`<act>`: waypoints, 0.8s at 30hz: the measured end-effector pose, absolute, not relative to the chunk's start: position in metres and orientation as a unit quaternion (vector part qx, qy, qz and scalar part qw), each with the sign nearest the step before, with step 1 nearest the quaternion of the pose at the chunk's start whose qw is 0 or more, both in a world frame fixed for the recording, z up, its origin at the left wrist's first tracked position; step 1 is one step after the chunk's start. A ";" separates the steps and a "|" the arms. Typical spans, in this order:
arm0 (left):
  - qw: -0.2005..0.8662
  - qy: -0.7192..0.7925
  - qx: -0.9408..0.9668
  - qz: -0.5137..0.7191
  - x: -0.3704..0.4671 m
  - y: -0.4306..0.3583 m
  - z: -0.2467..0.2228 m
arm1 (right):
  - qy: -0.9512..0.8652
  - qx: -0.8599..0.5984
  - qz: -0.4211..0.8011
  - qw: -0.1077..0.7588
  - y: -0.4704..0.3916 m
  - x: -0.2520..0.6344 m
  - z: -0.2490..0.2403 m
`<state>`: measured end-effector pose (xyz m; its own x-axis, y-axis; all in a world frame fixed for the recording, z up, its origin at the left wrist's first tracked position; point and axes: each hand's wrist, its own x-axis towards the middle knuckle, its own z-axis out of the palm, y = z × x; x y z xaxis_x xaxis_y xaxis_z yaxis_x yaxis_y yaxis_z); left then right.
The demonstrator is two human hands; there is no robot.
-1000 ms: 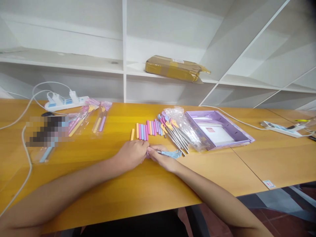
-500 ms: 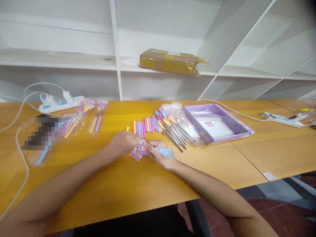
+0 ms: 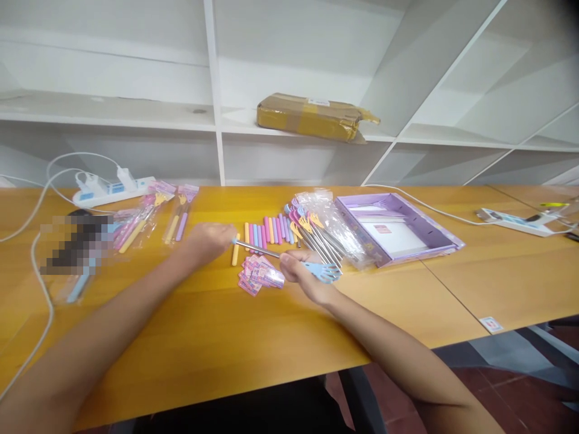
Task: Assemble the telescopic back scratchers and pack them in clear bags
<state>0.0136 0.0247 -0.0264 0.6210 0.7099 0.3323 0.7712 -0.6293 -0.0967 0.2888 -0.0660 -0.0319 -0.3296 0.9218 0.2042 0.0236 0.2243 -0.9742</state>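
Stretched between my two hands is a telescopic back scratcher (image 3: 259,248) with a blue claw head and a thin metal rod. My left hand (image 3: 212,240) is closed round its handle end, where a bit of blue shows. My right hand (image 3: 296,269) grips the rod near the claw. Below the rod lies a fanned pile of pink cards (image 3: 259,275). A yellow handle tube (image 3: 236,252) rests beside my left hand. Behind stands a row of coloured handle tubes (image 3: 271,230). To its right, metal rods with coloured claw heads (image 3: 316,232) lie in a heap.
Clear plastic bags (image 3: 348,232) lie by a purple tray box (image 3: 434,241) at the right. Bagged back scratchers (image 3: 136,226) are at the left, near a power strip (image 3: 113,191). Another power strip (image 3: 515,220) sits far right. A taped carton (image 3: 312,117) rests on the shelf.
My hands have moved apart, the left one leftward and the right one slightly rightward. The back scratcher's metal rod now shows between them, and the pink cards are uncovered.
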 end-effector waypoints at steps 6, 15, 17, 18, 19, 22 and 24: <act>-0.001 -0.638 -0.767 -0.066 -0.021 0.058 -0.022 | -0.603 -0.389 0.382 0.583 -0.039 0.339 -0.011; -0.195 -0.649 -0.726 -0.122 -0.001 0.054 -0.043 | -0.601 -0.503 0.206 0.586 0.008 0.400 -0.007; -0.181 -0.636 -0.741 -0.118 0.006 0.047 -0.044 | -0.641 -0.566 0.158 0.494 0.010 0.406 -0.013; -0.184 -0.630 -0.747 -0.106 0.008 0.043 -0.043 | -0.667 -0.596 0.135 0.427 0.010 0.407 -0.016; -0.193 -0.622 -0.753 -0.090 0.010 0.038 -0.043 | -0.691 -0.618 0.114 0.357 0.010 0.406 -0.019; -0.219 -0.593 -0.773 -0.051 0.011 0.027 -0.041 | -0.733 -0.647 0.073 0.198 0.011 0.401 -0.031; -0.210 -0.593 -0.776 -0.044 0.010 0.025 -0.039 | -0.743 -0.651 0.049 0.151 0.015 0.397 -0.040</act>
<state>0.0097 0.0246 -0.0386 0.2930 0.9391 -0.1797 0.9018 -0.2090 0.3782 0.3973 0.0146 -0.0400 -0.1081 0.9811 0.1604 0.9517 0.1488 -0.2686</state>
